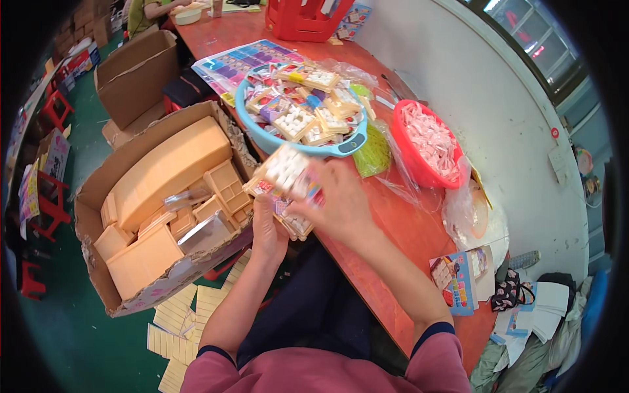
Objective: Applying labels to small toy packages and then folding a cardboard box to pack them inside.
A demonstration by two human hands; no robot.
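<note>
Above the gap between the carton and the table, my left hand [267,229] is closed round a cream plastic tray [257,183] with colourful printed film or card in it. My right hand [344,202] is closed at the tray's right side on a pack of small white pieces [287,165], which lies over the tray. The pack is blurred by motion, and the fingers hide part of it. Just beyond my hands stands a light-blue basin [262,139], heaped with similar cream trays of white pieces [295,123] and printed packets.
Left of me, an open cardboard carton [147,291] holds cream plastic parts [170,167]. A red basin [419,173] of pale pink packets stands right on the red table [406,229]. Further back are printed sheets [246,59] and a red basket [298,29]. Cream slatted panels [173,331] lie on the floor.
</note>
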